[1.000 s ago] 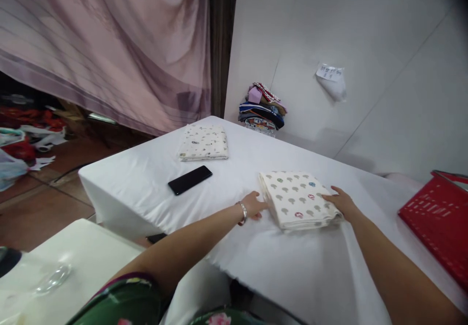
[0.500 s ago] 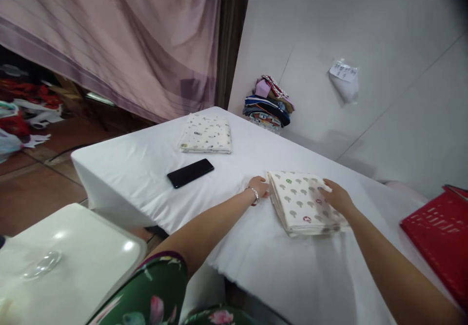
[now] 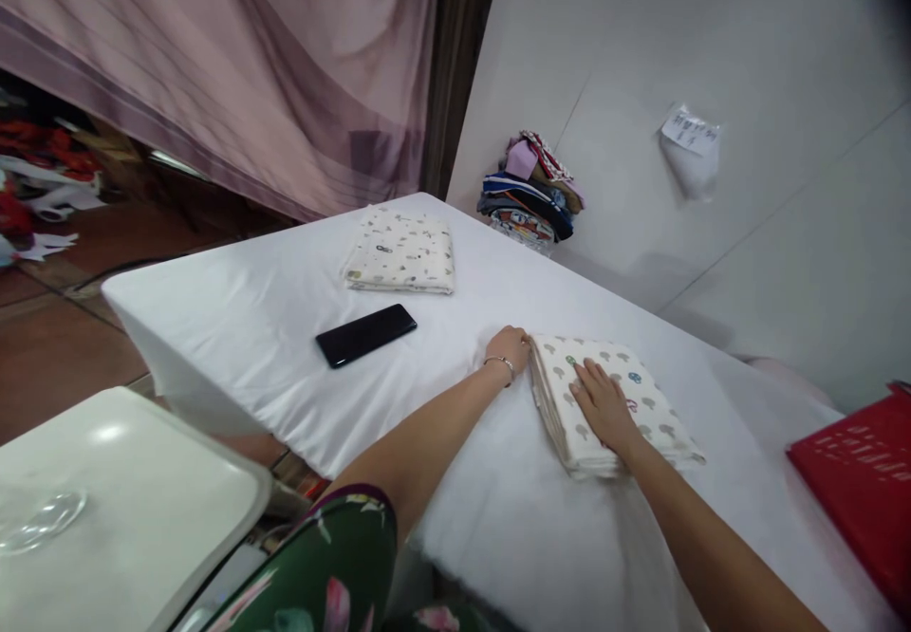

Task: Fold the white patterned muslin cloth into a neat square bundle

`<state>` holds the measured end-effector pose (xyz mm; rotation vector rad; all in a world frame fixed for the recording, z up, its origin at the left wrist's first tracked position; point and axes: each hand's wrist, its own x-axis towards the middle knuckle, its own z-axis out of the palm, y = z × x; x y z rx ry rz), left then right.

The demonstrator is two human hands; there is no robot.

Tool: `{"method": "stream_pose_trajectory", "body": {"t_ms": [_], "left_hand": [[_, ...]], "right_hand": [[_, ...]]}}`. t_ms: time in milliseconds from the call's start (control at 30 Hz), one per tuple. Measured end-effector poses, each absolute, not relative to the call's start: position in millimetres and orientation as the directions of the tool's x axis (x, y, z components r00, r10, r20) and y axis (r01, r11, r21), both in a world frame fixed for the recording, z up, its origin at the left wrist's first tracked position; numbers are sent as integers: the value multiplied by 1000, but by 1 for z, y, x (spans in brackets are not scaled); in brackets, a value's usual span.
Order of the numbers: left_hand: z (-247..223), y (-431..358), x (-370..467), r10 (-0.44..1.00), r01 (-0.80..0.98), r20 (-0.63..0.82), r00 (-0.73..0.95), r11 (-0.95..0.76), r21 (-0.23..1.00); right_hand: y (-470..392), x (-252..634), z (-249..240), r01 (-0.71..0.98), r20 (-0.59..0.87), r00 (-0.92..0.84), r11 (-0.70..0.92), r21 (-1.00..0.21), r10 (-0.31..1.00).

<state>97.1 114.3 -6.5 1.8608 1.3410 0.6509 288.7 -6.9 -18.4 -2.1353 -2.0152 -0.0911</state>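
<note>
A folded cream cloth (image 3: 659, 404) with grey tree-like prints and a few coloured ones lies on the white-covered table (image 3: 491, 518). My left hand (image 3: 509, 347), with a bracelet at its wrist, is closed at the cloth's far left corner; its fingertips are partly hidden there. Flat on top of the same cloth rests my right hand (image 3: 604, 406), fingers stretched out. Farther off lies a second folded cream cloth (image 3: 402, 250) with small prints, apart from both hands. A black phone (image 3: 366, 335) sits between that cloth and my left forearm.
At the right edge is a red bag-like item (image 3: 854, 471). A pile of folded clothes (image 3: 530, 191) stands beyond the table by the wall. Pink curtains (image 3: 285, 72) hang at the back left. A white surface (image 3: 120, 509) with a clear handle lies at lower left.
My right hand has moved left from the cloth's right side and now lies flat on its top. My left hand has closed in on the corner. The view has shifted slightly.
</note>
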Motion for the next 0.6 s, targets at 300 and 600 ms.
{"method": "stream_pose_trajectory", "body": {"t_ms": [300, 600], "left_hand": [[-14, 123, 103, 932, 644, 17, 361, -262, 719], [-16, 126, 105, 903, 632, 81, 423, -358, 687]], "right_hand": [[-8, 287, -19, 997, 223, 50, -34, -73, 973], [-8, 285, -19, 996, 225, 55, -40, -74, 973]]}}
